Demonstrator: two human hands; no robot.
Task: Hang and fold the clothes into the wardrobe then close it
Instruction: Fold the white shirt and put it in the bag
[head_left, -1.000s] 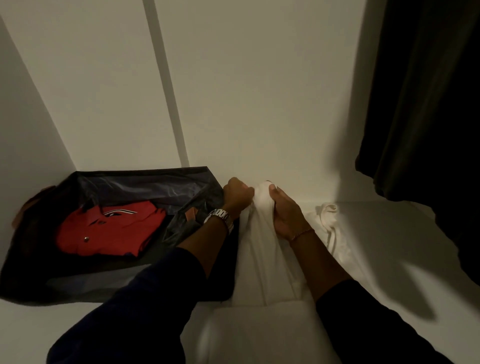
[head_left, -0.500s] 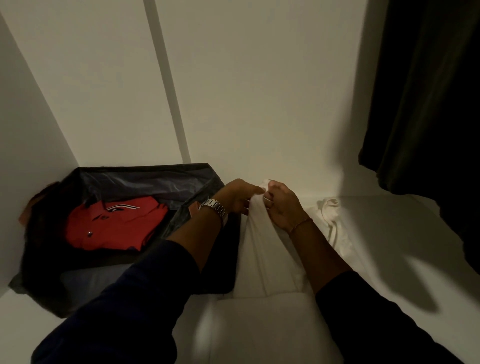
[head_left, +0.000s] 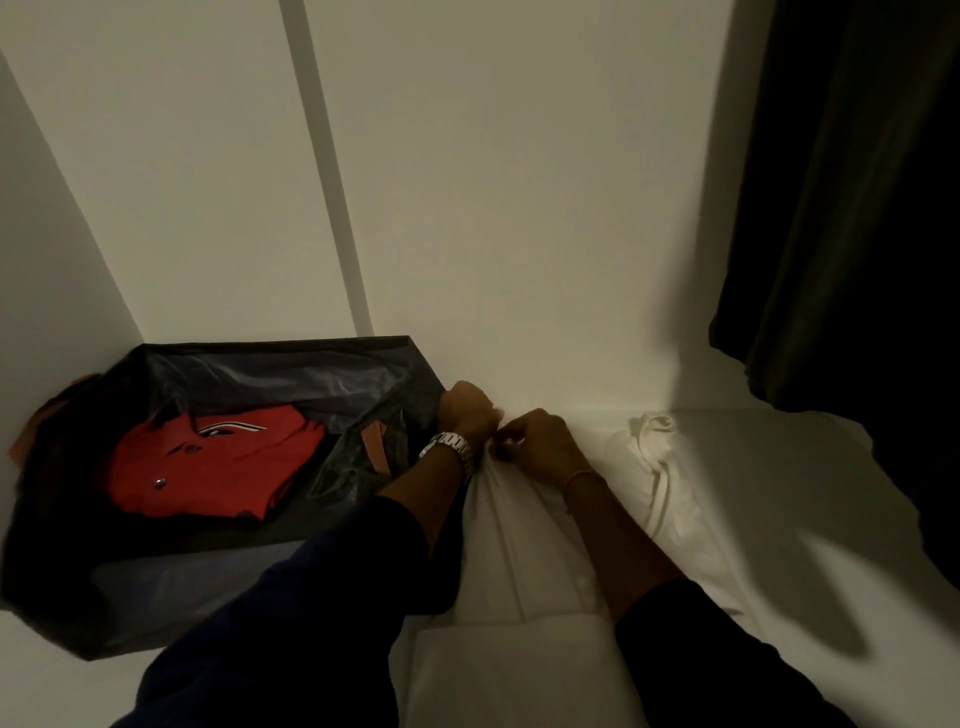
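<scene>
A white garment (head_left: 524, 540) lies on the white wardrobe shelf (head_left: 810, 509), stretching from the near edge toward the back wall. My left hand (head_left: 465, 410), with a metal watch at the wrist, and my right hand (head_left: 535, 447) both pinch its far end, close together, near the back wall. The cloth bunches into folds below my fingers. Another part of the white fabric (head_left: 654, 452) lies crumpled to the right of my right hand.
A dark fabric storage box (head_left: 171, 582) sits on the shelf at the left, holding a folded red polo shirt (head_left: 218, 467). Dark hanging clothes (head_left: 852, 208) fill the upper right. The wardrobe's white back wall (head_left: 493, 208) rises right behind my hands.
Both hands have drawn closer together and moved the garment's far end lower, toward the shelf and back wall. The view has shifted slightly.
</scene>
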